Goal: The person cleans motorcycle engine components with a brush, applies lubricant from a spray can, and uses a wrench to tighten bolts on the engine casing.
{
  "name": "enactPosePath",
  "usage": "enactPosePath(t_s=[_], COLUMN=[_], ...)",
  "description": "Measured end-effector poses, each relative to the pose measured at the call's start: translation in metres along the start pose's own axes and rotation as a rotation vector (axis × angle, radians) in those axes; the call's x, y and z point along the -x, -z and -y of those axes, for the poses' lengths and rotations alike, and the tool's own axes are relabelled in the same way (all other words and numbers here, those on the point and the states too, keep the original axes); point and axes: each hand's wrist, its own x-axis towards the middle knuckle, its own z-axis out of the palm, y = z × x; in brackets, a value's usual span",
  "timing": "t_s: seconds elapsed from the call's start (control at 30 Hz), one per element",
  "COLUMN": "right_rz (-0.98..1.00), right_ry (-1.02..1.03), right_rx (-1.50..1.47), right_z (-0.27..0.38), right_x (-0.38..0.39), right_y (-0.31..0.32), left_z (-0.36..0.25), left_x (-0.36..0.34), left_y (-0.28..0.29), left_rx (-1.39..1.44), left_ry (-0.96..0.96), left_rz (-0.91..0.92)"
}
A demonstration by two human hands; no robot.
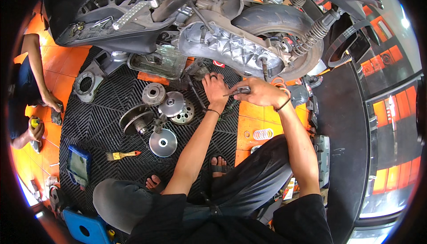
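Observation:
My right hand is closed round a small dark hand tool whose thin tip points left, close to my left wrist; its exact kind is unclear. Lower and to the left, my left hand reaches away from me with its fingers apart. They are beside a dark greyish part on the black ribbed mat, and I make out nothing held in them. Just beyond both hands is the scooter's bare metal transmission case, with a shaft sticking out near the rear wheel.
Left of my arm lie pulley discs, a clutch drum and a paintbrush. A metal drip tray and a grey cover sit under the scooter. A white spring rests by my right knee. Another person's hand shows far left.

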Motion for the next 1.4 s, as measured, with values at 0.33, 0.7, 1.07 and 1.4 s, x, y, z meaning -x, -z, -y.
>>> enactPosePath(t_s=[0.33, 0.7, 1.07, 1.4], right_rz=[-0.060, 0.005, 0.034, 0.066], right_ry=[-0.096, -0.095, -0.248, -0.222], right_rx=[0.144, -0.001, -0.277, -0.281], right_z=[-0.018, -0.015, 0.000, 0.002], right_x=[-0.004, -0.001, -0.001, 0.002], right_y=[-0.003, 0.008, 0.014, 0.016], left_z=[-0.013, 0.017, 0.034, 0.037], left_x=[0.013, 0.000, -0.008, -0.020], left_y=[-0.001, -0.009, -0.015, 0.007], left_rx=[-0.029, 0.548, 1.110, 1.395], left_ry=[-0.148, 0.303, 0.863, 0.982], left_rz=[0.032, 0.004, 0.051, 0.116])
